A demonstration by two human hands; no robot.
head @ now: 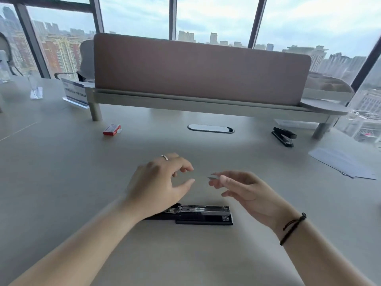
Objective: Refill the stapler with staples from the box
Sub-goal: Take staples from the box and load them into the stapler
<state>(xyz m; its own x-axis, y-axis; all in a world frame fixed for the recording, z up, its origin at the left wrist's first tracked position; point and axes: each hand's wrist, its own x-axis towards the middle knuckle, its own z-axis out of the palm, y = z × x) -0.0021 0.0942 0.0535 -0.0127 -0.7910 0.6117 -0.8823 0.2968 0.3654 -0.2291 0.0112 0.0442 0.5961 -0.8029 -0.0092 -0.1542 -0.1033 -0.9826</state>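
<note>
A black stapler [203, 214] lies flat on the grey desk [185, 254] in front of me, opened out so its metal staple channel faces up. My right hand [245, 193] hovers above and just right of it, thumb and fingers pinching a short silver strip of staples [213, 177]. My left hand [162, 182] floats over the stapler's left end, fingers spread and empty, with a ring on one finger. A red staple box [111, 129] sits at the back left with its tray slid partly out.
A second black stapler [284, 136] stands closed at the back right. White paper sheets [343, 166] lie at the right edge. A raised shelf with a pink divider panel [198, 69] spans the back. An oval cable port [210, 128] is set in the desk.
</note>
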